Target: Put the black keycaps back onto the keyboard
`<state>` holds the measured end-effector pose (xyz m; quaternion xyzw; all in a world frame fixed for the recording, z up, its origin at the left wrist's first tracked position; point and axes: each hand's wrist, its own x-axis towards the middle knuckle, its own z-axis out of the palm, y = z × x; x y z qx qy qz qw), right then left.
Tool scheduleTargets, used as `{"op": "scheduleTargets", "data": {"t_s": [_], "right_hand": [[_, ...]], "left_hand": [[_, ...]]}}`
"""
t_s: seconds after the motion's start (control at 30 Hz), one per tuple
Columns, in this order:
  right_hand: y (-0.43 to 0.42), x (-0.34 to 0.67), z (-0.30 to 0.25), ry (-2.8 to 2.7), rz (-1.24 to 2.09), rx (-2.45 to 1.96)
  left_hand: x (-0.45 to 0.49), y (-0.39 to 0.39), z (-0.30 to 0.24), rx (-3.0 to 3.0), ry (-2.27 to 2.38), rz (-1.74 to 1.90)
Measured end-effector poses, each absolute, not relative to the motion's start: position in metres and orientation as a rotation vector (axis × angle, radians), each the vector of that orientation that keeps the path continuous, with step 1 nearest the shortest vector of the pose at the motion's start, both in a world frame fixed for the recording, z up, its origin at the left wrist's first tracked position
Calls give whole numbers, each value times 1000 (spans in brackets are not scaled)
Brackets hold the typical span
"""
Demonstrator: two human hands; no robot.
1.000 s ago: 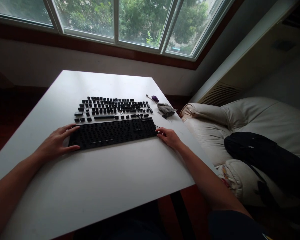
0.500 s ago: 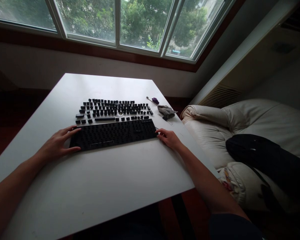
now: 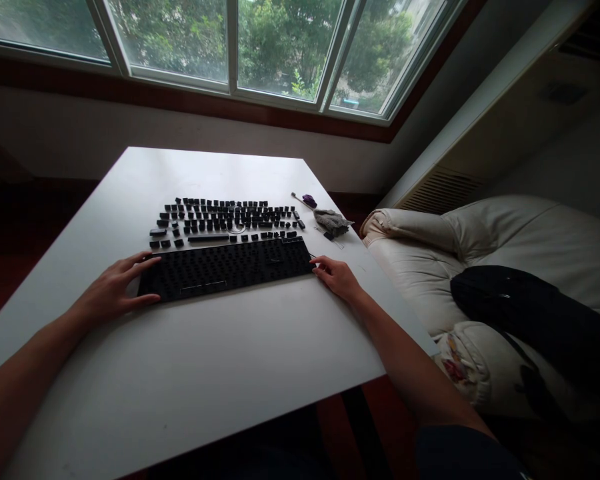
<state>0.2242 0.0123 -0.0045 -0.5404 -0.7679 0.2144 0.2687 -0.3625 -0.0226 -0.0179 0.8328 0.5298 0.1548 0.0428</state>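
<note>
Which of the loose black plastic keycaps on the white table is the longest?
The long black bar-shaped keycap in the row nearest the black rectangular keyboard; the other keycaps are much shorter, mostly small blocks.

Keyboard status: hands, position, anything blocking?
Left hand spread on keyboard, left end; right hand at right edge. Keyboard flat on table. Loose keys beyond far edge.

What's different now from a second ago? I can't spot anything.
Nothing on the table has visibly moved, and nothing was taken hold of or let go; only the whole view shifts slightly. The left hand stays at the left end of the black keyboard, the right hand at its right end. Loose keycaps and grey cloth stay put.
</note>
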Motion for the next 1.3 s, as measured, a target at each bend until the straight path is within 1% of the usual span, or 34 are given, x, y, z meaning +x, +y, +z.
{"op": "scheduleTargets", "data": {"t_s": [0.2,0.47,0.9,1.3], "right_hand": [[12,225,-8,-2050,524,-1433],[13,224,-10,-1900,632,-1472],[13,217,-10,-2110,310,-1415],[16,222,-7,-2226,265,-1372]], "left_hand": [[-361,-23,-17,2548,1627,470],[-360,-23,-15,2553,1620,471],[-361,-22,-16,2531,1613,451],[-360,-22,-16,2538,1615,465]]}}
